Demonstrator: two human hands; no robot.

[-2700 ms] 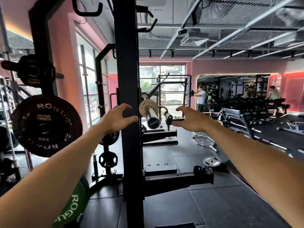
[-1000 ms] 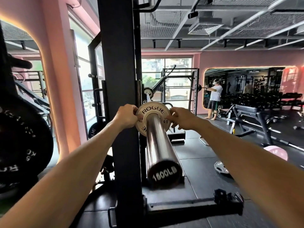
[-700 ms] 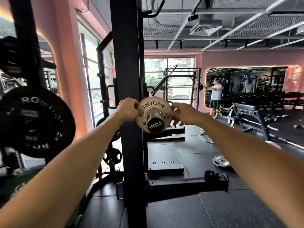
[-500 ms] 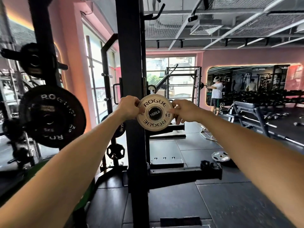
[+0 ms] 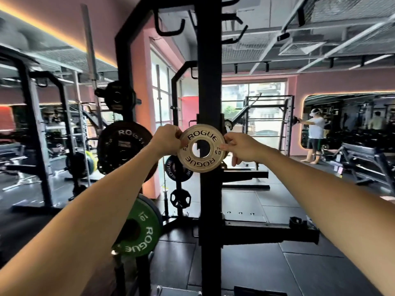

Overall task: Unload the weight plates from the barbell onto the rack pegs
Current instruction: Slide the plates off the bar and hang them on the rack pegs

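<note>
The small white plate (image 5: 201, 148) hangs free of any bar, face-on, its bore empty. The left hand (image 5: 168, 139) pinches its nine o'clock edge, the right hand (image 5: 240, 148) its three o'clock. Loaded pegs lie toward eight o'clock, nearer the left hand, near the green plate (image 5: 140, 228).

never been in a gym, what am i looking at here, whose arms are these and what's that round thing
The one view comes from a camera worn on a person's head, so the arms are theirs. The left hand and right hand together pinch a small pale round weight plate marked ROGUE, free in the air; you can see through its centre hole. Behind it stands a black steel rack upright. To the left, a large black plate and a green plate marked 10 hang stored. The floor is dark matting.
</note>
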